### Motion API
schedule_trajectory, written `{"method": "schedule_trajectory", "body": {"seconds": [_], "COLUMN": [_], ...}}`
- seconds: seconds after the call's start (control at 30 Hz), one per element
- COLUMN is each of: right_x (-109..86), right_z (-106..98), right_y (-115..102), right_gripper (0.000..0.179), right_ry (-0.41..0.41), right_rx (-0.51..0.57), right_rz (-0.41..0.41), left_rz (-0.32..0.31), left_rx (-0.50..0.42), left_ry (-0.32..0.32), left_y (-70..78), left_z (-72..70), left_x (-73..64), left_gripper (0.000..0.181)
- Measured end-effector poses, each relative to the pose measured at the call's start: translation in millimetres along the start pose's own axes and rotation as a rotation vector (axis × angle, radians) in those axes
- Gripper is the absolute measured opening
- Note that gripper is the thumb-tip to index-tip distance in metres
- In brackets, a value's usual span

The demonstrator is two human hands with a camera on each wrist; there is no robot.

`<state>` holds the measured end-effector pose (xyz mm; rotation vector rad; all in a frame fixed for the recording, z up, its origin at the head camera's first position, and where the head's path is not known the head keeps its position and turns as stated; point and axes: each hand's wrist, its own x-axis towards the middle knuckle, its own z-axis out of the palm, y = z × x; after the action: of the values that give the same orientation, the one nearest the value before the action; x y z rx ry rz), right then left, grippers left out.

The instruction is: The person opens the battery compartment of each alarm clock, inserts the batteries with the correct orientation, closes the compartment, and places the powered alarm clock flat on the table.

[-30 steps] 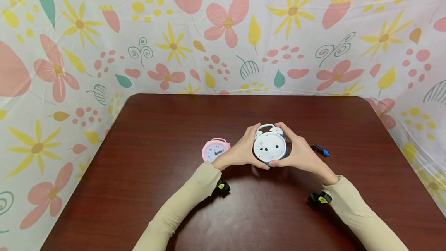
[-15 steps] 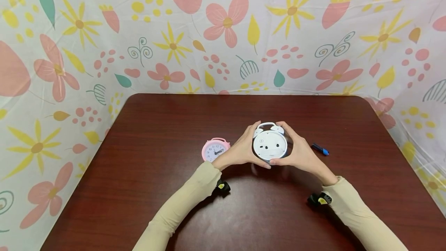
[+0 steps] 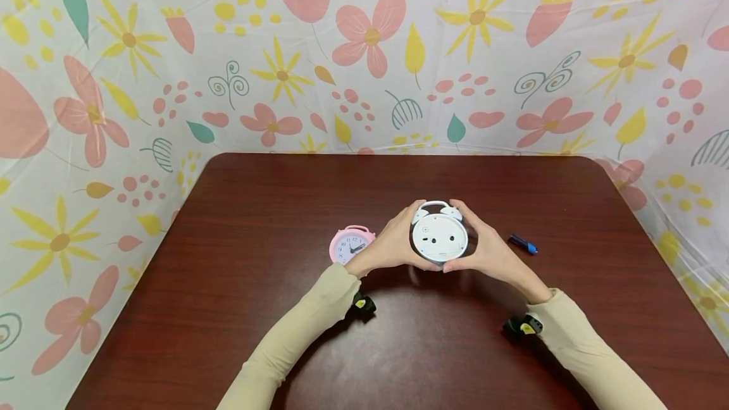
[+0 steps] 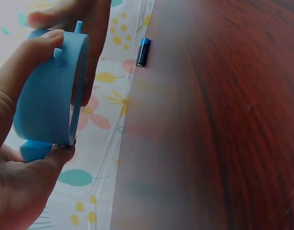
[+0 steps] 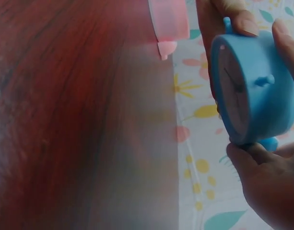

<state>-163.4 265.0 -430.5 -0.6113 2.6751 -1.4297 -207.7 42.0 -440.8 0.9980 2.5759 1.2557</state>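
1. Brown table (image 3: pixel 285 195) lies beneath.
2. Left hand (image 3: pixel 397 243) and right hand (image 3: pixel 485 247) grip one clock's opposite sides.
3. Blue alarm clock (image 3: pixel 440 237) is that one, above the table.
4. Pink alarm clock (image 3: pixel 344 246) rests near the left hand.
5. Battery (image 3: pixel 523 243) lies near the right.

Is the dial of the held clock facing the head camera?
No, the head view shows the white back of the held clock between left hand and right hand.
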Motion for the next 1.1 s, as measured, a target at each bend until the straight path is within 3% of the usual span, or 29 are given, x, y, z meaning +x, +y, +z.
{"method": "schedule_trajectory", "body": {"seconds": [0.23,0.63,1.1], "right_x": [-0.6,2.7,2.7], "right_z": [-4.9,-5.5,0.3], "right_y": [0.9,0.2,2.0], "right_gripper": [0.124,0.123,0.114], "right_ry": [-0.041,-0.095,-0.037], "right_rx": [-0.072,-0.236,-0.312], "right_rz": [-0.009,-0.017,-0.065], "left_rz": [0.009,-0.022,-0.023], "left_rx": [-0.01,0.005,0.053], "left_ry": [-0.018,-0.087,-0.103], "left_y": [-4.0,-3.9,-4.6], "left_z": [0.9,2.0,7.3], "left_x": [0.8,-1.3,-3.1], "left_gripper": [0.119,0.122,0.131]}}
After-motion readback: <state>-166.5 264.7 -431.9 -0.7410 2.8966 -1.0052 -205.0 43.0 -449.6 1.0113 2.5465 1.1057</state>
